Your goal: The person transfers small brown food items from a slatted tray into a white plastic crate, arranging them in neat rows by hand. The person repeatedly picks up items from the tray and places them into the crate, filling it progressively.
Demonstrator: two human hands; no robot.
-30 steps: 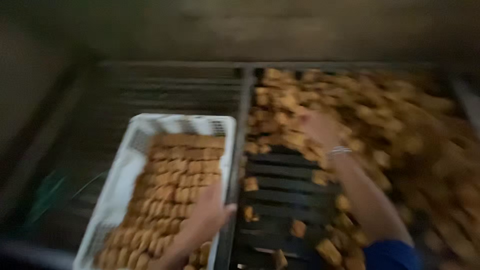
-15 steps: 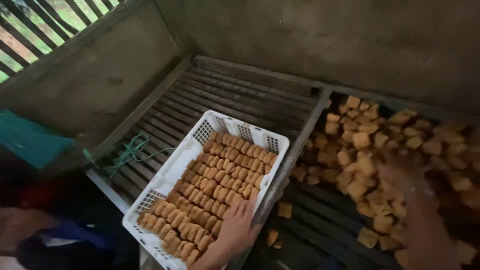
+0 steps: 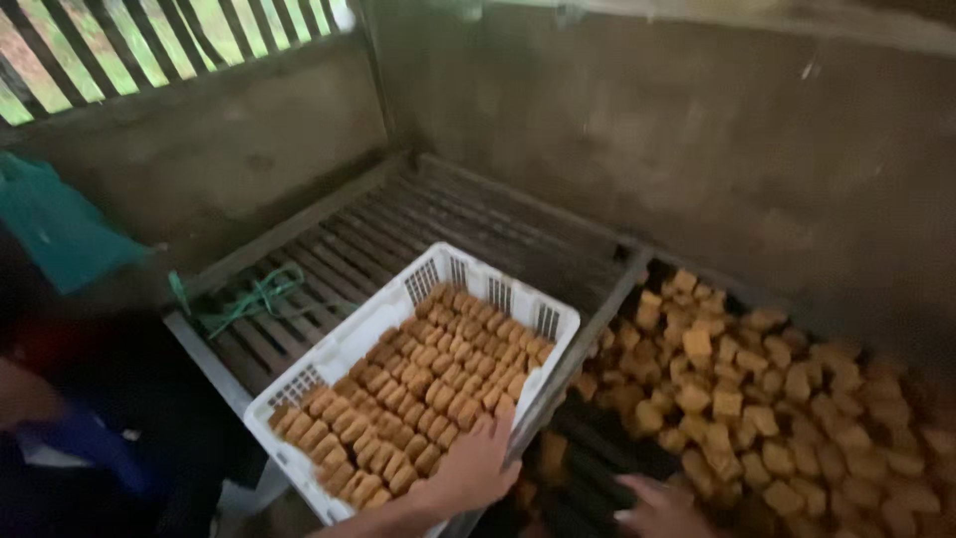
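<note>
Left hand (image 3: 476,466) lies flat, fingers spread, on the white crate (image 3: 344,344) of neat brown blocks (image 3: 418,394); right hand (image 3: 662,508), blurry, probably loose-fingered, nears the loose pile (image 3: 757,399).

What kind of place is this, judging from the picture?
Probably a small food workshop, perhaps for fried tofu: a white crate packed with golden-brown cubes, a loose pile of them on slatted racks, and rough concrete walls.

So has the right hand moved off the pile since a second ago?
Yes. The right hand was up in the loose brown cubes; now it sits low on the slats, near the crate and the left hand.
</note>
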